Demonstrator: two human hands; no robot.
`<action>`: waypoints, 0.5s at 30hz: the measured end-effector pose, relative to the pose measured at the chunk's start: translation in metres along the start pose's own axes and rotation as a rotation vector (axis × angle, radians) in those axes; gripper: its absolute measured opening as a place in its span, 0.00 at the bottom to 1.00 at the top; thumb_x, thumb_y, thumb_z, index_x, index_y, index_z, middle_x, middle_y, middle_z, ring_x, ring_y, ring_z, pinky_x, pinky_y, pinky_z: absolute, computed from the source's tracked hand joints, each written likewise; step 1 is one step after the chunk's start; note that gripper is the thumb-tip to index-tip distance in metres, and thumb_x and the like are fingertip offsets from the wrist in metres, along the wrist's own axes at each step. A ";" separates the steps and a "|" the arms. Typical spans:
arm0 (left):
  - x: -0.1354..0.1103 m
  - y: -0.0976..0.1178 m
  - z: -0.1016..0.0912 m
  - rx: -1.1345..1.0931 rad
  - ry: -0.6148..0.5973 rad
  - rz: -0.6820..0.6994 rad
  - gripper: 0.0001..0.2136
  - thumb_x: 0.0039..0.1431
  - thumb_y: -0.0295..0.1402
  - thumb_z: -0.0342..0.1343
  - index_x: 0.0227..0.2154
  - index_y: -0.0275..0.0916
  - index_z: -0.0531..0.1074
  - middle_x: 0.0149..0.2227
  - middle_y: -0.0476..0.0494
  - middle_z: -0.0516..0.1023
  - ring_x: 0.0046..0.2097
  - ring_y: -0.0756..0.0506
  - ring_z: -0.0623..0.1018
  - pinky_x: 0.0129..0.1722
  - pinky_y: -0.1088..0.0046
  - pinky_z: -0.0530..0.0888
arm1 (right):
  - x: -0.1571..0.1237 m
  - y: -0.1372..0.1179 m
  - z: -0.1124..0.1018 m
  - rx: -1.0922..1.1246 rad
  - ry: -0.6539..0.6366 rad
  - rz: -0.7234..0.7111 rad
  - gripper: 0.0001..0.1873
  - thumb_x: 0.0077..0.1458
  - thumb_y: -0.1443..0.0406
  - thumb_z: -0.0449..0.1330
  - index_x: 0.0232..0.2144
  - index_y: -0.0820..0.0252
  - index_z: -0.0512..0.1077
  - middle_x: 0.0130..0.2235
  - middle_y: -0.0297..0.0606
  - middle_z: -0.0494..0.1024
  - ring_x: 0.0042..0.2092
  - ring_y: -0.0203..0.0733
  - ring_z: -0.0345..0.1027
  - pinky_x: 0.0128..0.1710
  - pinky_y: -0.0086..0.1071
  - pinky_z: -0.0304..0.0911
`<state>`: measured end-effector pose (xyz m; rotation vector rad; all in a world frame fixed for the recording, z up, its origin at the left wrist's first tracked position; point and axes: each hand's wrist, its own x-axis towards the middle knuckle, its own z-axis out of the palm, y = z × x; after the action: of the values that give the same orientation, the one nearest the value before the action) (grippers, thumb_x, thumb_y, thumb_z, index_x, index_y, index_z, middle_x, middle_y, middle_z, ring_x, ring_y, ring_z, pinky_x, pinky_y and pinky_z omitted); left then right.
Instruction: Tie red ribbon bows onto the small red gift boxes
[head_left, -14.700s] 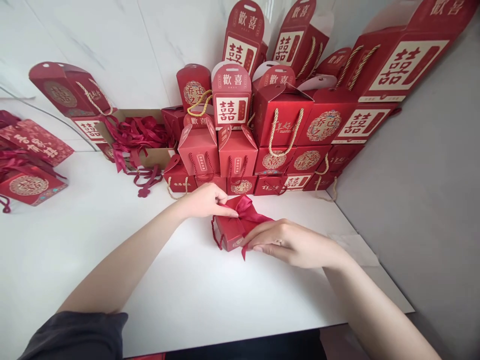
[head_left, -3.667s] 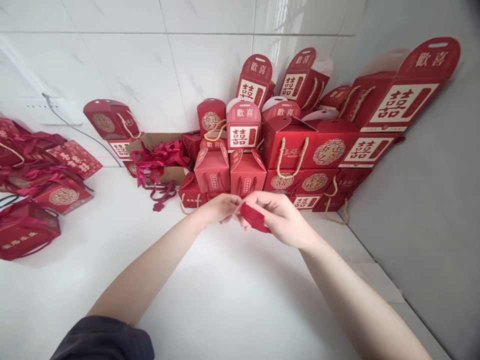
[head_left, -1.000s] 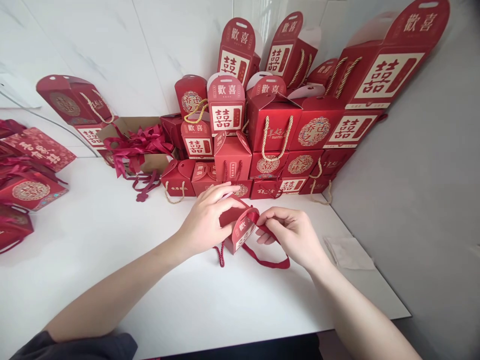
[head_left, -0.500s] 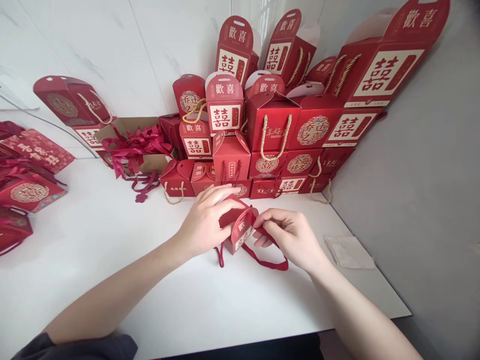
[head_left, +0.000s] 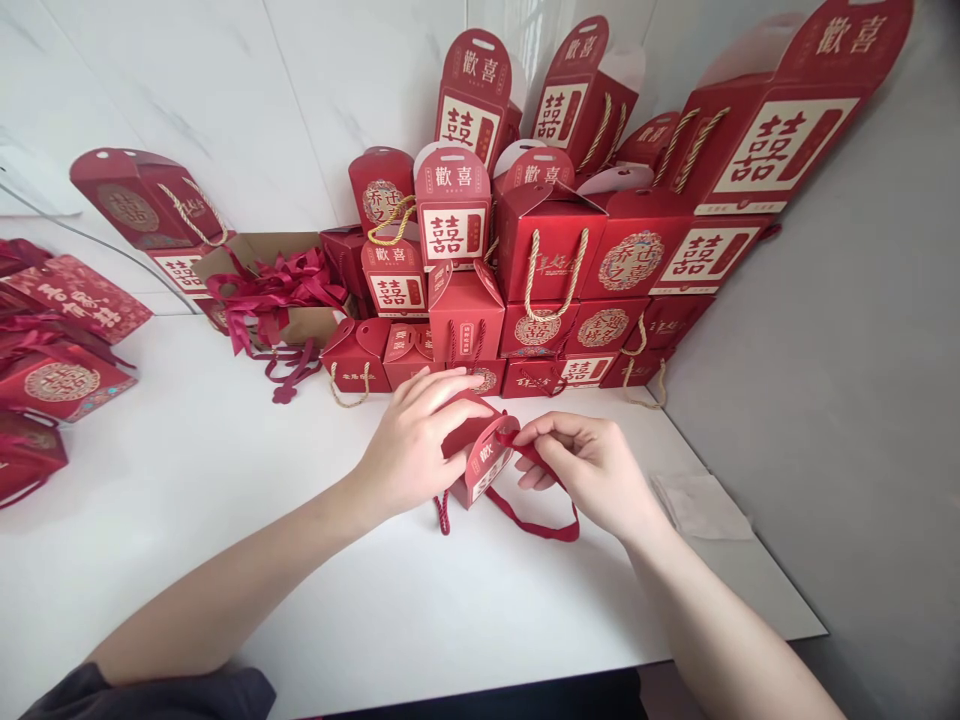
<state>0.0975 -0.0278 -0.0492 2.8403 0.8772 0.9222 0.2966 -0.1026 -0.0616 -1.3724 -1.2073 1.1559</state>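
A small red gift box (head_left: 487, 462) with a rounded top flap and a twisted cord handle (head_left: 442, 515) stands on the white table in front of me. My left hand (head_left: 420, 440) curves over its left side, with the thumb against the front flap and the fingers over the top; it grips the box. Between the thumb and fingers of my right hand (head_left: 581, 465), a dark red ribbon (head_left: 540, 528) is pinched. One stretch of the ribbon runs to the slot in the flap, and a loop lies on the table below. Parts of the box are hidden behind my left hand.
Behind the box rises a stack of red gift boxes (head_left: 551, 250) with rope handles. An open cardboard box of ribbons (head_left: 292, 285) sits left of it. More red boxes (head_left: 60, 375) are at the far left. A white tissue (head_left: 701, 505) lies near the grey wall.
My right hand has drawn slightly right, away from the flap, and more ribbon shows between its fingertips and the slot. My left hand stays on the box. The whole view has shifted slightly.
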 end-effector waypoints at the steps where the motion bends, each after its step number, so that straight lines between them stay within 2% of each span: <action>1: 0.000 0.001 0.000 0.008 0.013 0.006 0.09 0.59 0.32 0.57 0.43 0.43 0.76 0.55 0.44 0.74 0.59 0.41 0.70 0.62 0.55 0.63 | 0.001 0.000 -0.001 -0.014 0.034 -0.007 0.10 0.55 0.67 0.54 0.32 0.63 0.75 0.27 0.37 0.79 0.27 0.39 0.78 0.28 0.28 0.74; 4: -0.001 0.002 0.000 0.027 0.039 0.016 0.09 0.59 0.29 0.57 0.42 0.43 0.76 0.55 0.44 0.74 0.58 0.40 0.71 0.60 0.55 0.65 | 0.003 -0.001 -0.003 -0.001 0.059 0.005 0.09 0.54 0.67 0.54 0.32 0.63 0.74 0.26 0.36 0.79 0.26 0.38 0.77 0.28 0.28 0.74; 10: -0.002 0.003 0.001 0.049 0.042 0.034 0.09 0.59 0.29 0.57 0.42 0.42 0.75 0.55 0.44 0.75 0.57 0.41 0.72 0.60 0.55 0.65 | 0.004 -0.005 -0.007 0.121 -0.137 0.021 0.07 0.56 0.66 0.54 0.31 0.61 0.72 0.28 0.34 0.78 0.23 0.33 0.72 0.25 0.27 0.72; 15: -0.003 0.001 0.004 0.049 0.053 0.049 0.09 0.58 0.29 0.58 0.42 0.43 0.76 0.54 0.45 0.75 0.57 0.42 0.72 0.60 0.57 0.64 | 0.007 -0.002 -0.007 0.228 -0.251 0.074 0.07 0.55 0.64 0.57 0.30 0.62 0.73 0.28 0.35 0.78 0.25 0.35 0.75 0.27 0.28 0.73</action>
<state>0.0984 -0.0295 -0.0536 2.9040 0.8509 0.9991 0.3037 -0.0964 -0.0595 -1.1324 -1.1634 1.5043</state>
